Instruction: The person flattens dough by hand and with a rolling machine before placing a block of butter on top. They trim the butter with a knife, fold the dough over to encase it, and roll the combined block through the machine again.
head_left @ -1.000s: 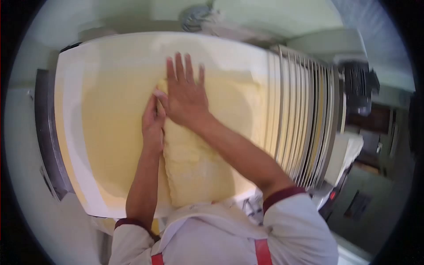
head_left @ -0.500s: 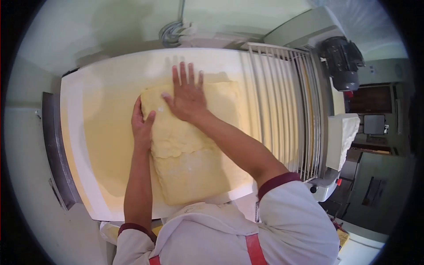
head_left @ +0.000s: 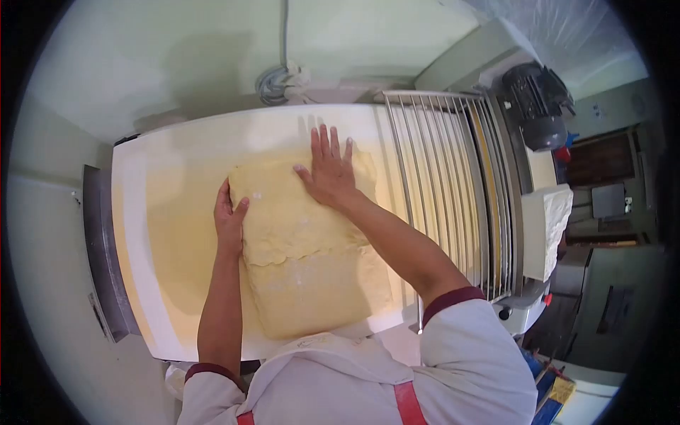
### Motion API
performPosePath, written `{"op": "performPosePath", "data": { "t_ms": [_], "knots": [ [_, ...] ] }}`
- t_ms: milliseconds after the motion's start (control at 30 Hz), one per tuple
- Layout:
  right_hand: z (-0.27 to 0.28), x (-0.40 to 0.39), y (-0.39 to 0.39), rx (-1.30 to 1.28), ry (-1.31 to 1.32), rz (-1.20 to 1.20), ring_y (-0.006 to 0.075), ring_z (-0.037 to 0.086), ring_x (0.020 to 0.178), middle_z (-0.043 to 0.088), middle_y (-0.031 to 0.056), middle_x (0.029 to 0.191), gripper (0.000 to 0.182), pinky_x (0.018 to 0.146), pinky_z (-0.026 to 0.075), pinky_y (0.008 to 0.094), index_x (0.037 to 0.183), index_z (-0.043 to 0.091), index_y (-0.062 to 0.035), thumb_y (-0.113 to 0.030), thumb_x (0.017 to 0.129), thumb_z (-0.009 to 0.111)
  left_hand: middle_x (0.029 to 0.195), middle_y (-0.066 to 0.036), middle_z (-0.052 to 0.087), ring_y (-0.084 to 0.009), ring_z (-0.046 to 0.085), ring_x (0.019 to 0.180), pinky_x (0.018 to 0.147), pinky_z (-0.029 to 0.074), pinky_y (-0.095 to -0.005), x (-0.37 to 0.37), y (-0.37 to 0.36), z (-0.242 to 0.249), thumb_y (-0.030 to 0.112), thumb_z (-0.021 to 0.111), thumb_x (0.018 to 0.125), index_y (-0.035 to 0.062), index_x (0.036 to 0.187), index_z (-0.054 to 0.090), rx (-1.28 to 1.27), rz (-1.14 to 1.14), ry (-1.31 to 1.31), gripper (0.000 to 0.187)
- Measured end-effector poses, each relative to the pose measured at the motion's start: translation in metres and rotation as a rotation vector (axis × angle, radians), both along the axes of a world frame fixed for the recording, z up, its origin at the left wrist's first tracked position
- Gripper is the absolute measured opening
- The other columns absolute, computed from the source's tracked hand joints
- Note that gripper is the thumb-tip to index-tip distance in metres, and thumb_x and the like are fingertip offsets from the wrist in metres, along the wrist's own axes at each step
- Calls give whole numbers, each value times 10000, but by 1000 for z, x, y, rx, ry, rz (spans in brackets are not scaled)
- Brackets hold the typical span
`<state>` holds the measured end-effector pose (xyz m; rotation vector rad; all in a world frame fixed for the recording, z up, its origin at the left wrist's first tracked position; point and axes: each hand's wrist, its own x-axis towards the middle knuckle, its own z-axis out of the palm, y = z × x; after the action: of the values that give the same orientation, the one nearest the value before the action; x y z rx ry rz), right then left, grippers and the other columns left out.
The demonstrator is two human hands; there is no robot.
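A thick slab of pale yellow dough [head_left: 312, 219], its upper part folded over with a ragged seam across the middle, lies on the belt in front of me. My left hand [head_left: 229, 218] holds its left edge near the upper corner, thumb on top and fingers along the side. Flat on the upper right part of the dough rests my right hand [head_left: 331, 173], open, fingers stretched toward the far edge. Small white flour patches show on the surface.
The dough lies on a white and yellow-dusted conveyor belt [head_left: 177, 241] of a machine. A metal bar guard [head_left: 439, 191] stands right of it, with a dark motor [head_left: 538, 106] beyond. A coiled grey cable [head_left: 273, 85] hangs at the wall behind.
My right hand has slid to the right across the dough, from near its upper middle toward its upper right. The left hand stays at the left edge. The camera view has shifted slightly.
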<state>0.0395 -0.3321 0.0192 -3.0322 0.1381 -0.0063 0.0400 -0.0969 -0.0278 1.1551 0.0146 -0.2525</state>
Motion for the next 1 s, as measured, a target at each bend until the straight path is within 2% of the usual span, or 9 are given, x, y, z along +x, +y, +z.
{"op": "performPosePath", "data": {
  "t_ms": [333,433,467,533,667,800,867,967,1000],
  "knots": [
    [-8,-12,-37,-47,-23,-55,356,37,1465,84,205,1574,823,1146,38,579,1505,100,-9,-504,940,438,1393,-134,440,-210,439,1274,1054,370,-328,6,1,-8,43,594,894,-14,1424,326,98,-23,-45,596],
    [-9,-28,-47,274,-147,-158,369,39,1461,97,211,1568,822,1153,53,556,1498,112,3,-462,932,485,1338,-128,487,-199,483,1219,1023,394,-313,-20,25,5,111,599,918,-14,1407,350,246,78,21,562],
    [-6,-52,-44,377,-233,-231,389,87,1448,140,243,1548,836,1165,81,504,1485,109,35,-394,917,547,1310,-125,511,-194,506,1190,1008,407,-307,-39,37,9,133,600,926,-15,1397,362,310,129,77,548],
    [-1,-138,-46,423,-260,-241,421,177,1417,214,278,1512,845,1162,143,464,1475,95,64,-347,912,572,1173,-100,587,-182,576,1066,922,462,-291,-94,86,13,201,614,932,-18,1322,423,514,-100,149,486],
    [-1,-288,-19,617,221,-585,440,342,1341,333,309,1441,857,1105,282,473,1468,59,76,-342,917,566,1032,-97,631,-147,604,941,817,486,-286,-215,100,32,188,683,868,-8,1113,568,548,-170,373,335],
    [24,-297,7,678,306,-674,466,424,1261,374,345,1385,851,1014,387,496,1466,72,65,-397,924,538,1030,-128,664,-176,642,901,781,504,-295,-210,64,57,192,728,832,-19,1148,590,654,-345,607,405],
    [-6,-306,4,653,199,-636,474,429,1250,376,341,1383,843,1009,393,490,1466,72,64,-399,930,530,1014,-139,680,-198,654,878,780,510,-319,-206,62,56,184,743,816,-42,1167,593,389,-295,624,444],
    [17,-300,13,562,247,-636,458,367,1310,325,319,1435,829,1068,327,496,1472,94,50,-414,933,519,1064,-135,663,-208,642,948,826,504,-329,-209,62,58,181,745,814,-47,1197,562,545,-320,521,482],
    [9,-298,14,402,116,-460,435,305,1355,283,300,1467,823,1096,268,517,1478,112,37,-420,929,519,1093,-136,650,-208,632,976,849,497,-329,-218,60,58,171,744,814,-43,1219,541,489,-273,455,501]
  ]
}}
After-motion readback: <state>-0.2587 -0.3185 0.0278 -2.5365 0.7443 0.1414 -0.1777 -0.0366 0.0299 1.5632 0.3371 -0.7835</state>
